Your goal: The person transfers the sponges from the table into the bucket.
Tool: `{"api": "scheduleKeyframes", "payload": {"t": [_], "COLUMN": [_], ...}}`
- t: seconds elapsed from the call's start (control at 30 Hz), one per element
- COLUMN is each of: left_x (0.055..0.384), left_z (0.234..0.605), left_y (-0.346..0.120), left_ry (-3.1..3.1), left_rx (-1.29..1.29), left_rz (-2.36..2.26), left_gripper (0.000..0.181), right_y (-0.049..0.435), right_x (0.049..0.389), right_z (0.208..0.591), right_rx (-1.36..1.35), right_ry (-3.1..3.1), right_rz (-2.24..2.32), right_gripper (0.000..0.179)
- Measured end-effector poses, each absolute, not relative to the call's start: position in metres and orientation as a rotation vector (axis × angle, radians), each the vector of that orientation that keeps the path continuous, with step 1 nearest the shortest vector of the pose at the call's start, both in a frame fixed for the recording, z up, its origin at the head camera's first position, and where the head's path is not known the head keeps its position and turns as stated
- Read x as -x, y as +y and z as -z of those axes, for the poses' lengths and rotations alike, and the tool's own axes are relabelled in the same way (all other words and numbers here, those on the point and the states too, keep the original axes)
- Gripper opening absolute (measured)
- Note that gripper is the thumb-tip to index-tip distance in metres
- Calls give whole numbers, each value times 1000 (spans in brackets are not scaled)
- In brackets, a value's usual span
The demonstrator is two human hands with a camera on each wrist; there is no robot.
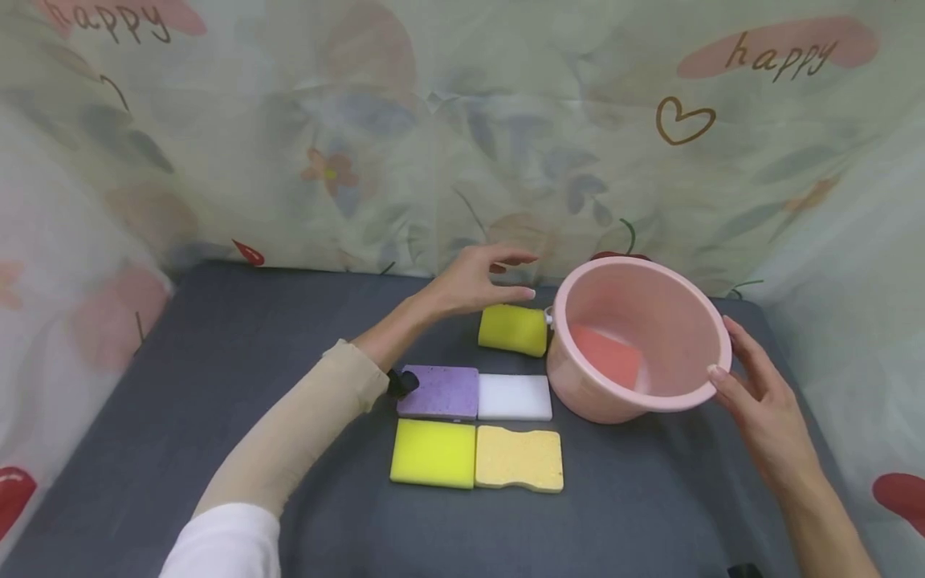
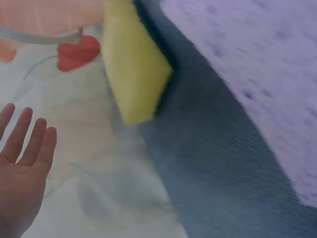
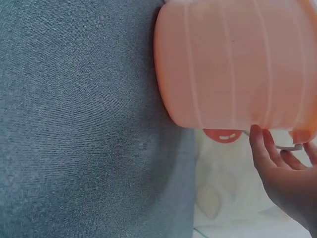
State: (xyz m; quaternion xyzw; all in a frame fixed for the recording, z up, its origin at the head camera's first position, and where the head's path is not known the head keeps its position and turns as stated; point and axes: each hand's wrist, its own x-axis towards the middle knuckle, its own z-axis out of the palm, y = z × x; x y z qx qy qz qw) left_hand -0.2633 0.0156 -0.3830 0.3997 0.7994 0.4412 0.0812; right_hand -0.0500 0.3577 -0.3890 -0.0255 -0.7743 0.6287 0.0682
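A pink bucket [image 1: 607, 409] stands at the right of the table, with a reddish sponge [image 1: 605, 357] lying inside. My right hand [image 1: 769, 409] holds its right side, thumb at the rim and fingers along the outer wall; the bucket wall [image 3: 228, 64] fills much of the right wrist view. Over the far part of the table, my left hand [image 1: 480, 281] hovers with fingers extended and nothing in them. Just below that hand lies a yellow sponge [image 1: 513, 331] with a dark green side, seen in the left wrist view [image 2: 133, 64], beside the bucket's handle joint.
Nearer me, a purple sponge [image 1: 448, 393] and a white sponge [image 1: 515, 397] lie side by side. In front of them are a bright yellow sponge [image 1: 433, 453] and a pale yellow wavy-edged sponge [image 1: 519, 459]. A patterned curtain [image 1: 433, 160] hangs behind the dark table [image 1: 181, 401].
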Motion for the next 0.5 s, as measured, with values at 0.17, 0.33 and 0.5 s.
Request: {"api": "scheduleKeyframes", "payload": {"t": [0.17,0.33,0.5], "left_x": [266,266,265], "left_z": [395,404,409], "left_y": [3,-10,-18], "left_ry": [2414,2406,2394], "left_rx": [-1152,-1120,-1075], "left_rz": [-1276,-1271,-1259], "left_gripper": [60,61,64], "right_y": [359,362,366], "right_x": [52,56,59], "right_z": [391,392,392], "right_rx": [36,-9,-124], "right_ry": [-2300,-2291,-2238], "right_rz": [-1912,-1952,-2019], "right_gripper": [67,70,69]}}
